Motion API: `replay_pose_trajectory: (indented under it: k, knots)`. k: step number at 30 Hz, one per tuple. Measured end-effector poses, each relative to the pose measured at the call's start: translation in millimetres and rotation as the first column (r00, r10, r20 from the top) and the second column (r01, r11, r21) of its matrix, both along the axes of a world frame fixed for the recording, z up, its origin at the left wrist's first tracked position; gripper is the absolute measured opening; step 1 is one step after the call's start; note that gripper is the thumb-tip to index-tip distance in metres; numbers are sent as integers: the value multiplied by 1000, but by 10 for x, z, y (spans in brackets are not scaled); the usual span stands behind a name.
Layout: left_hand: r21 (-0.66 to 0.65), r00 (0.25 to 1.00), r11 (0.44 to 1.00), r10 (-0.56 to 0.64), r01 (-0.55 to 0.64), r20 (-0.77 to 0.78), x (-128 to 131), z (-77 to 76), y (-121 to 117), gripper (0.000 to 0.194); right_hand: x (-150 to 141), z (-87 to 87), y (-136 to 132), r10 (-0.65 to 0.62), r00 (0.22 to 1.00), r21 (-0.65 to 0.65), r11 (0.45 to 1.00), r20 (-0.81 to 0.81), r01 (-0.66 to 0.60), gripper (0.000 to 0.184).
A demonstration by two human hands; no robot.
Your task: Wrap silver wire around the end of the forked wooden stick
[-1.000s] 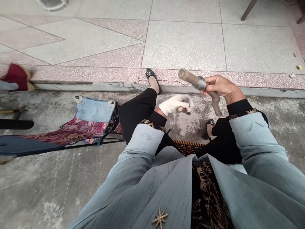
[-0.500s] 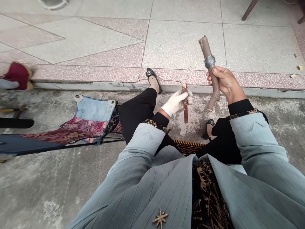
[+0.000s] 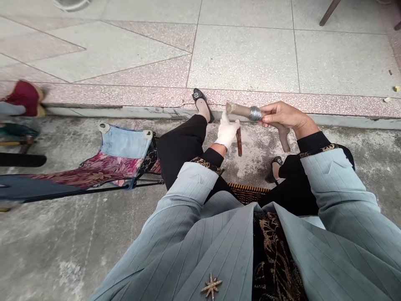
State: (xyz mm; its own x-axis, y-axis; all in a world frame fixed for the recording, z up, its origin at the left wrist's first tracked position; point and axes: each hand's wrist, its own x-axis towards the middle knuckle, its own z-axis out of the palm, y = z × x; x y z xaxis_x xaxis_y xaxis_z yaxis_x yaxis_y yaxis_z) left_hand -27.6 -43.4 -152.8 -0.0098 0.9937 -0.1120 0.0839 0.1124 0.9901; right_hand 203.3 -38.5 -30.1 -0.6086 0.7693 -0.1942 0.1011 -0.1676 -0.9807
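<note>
My left hand [image 3: 227,133], in a white glove, is closed around the upper part of a short reddish-brown stick [image 3: 239,142]. The stick's lower end points down toward my lap. Bare and closed, my right hand [image 3: 283,113] grips a longer grey-brown branch [image 3: 241,110] with a crooked lower end. Silvery wire [image 3: 255,113] is wound in a thick coil round this branch, just beside my right fingertips. The branch lies nearly level, its blunt cut end beside my gloved fingers; whether the two touch I cannot tell.
A low step edge [image 3: 140,112] runs across in front of me, with my black shoe [image 3: 202,102] on it. To the left stand a folding chair with patterned fabric [image 3: 109,164] and another person's red shoe [image 3: 25,98]. A woven seat [image 3: 249,193] shows between my legs.
My right hand has swung the wire-wound branch from nearly upright to nearly level, its cut end now beside my left hand. My left hand has shifted slightly left, still gripping the stick.
</note>
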Motion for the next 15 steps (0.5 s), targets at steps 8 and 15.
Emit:
replay_pose_trajectory:
  k: [8, 15]
  knots:
    - [125, 903, 929, -367, 347, 223, 120, 311, -192, 31, -101, -117, 0, -111, 994, -73, 991, 9, 111, 28]
    - [76, 815, 814, -565, 576, -124, 48, 408, -177, 31, -54, -128, 96, -476, 819, 151, 879, 321, 452, 12]
